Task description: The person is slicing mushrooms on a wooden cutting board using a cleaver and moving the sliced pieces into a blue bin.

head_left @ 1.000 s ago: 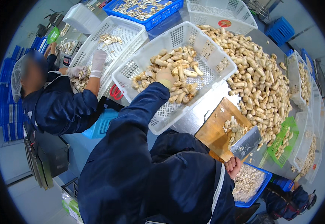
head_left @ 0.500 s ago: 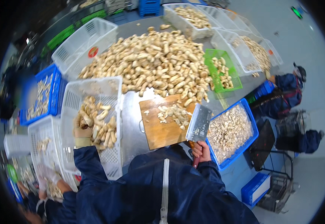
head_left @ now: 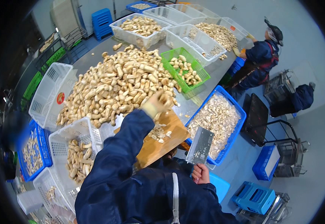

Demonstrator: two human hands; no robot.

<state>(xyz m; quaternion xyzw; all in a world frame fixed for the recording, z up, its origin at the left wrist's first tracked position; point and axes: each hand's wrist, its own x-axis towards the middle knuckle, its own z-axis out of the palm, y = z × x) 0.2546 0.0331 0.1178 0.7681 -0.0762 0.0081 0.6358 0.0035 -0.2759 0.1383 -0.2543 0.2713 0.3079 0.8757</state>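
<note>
My gloved left hand [head_left: 156,104] reaches across to the near right edge of a big pile of thick pale mushrooms [head_left: 112,84]. Its fingers curl round a brownish mushroom [head_left: 165,99], partly hidden by the hand. Below that hand lies a wooden cutting board [head_left: 170,134], with pale trimmings [head_left: 158,131] on it; my left sleeve covers part of the board. In my right hand [head_left: 200,173] is the handle of a cleaver [head_left: 200,145]. Its broad blade points up and away, in front of the blue basket [head_left: 240,123] of sliced pieces and clear of the board.
At left stands a white basket [head_left: 95,130] holding mushrooms. A green basket [head_left: 203,77] of mushrooms sits right of the pile, with white crates [head_left: 143,42] behind. Another person [head_left: 261,56] works at the far right. Blue stools [head_left: 254,198] stand on the floor at lower right.
My left hand has left the white basket and swung right to the pile's edge. The cleaver stays in my right hand, slightly lower. The whole view has turned toward the right.
</note>
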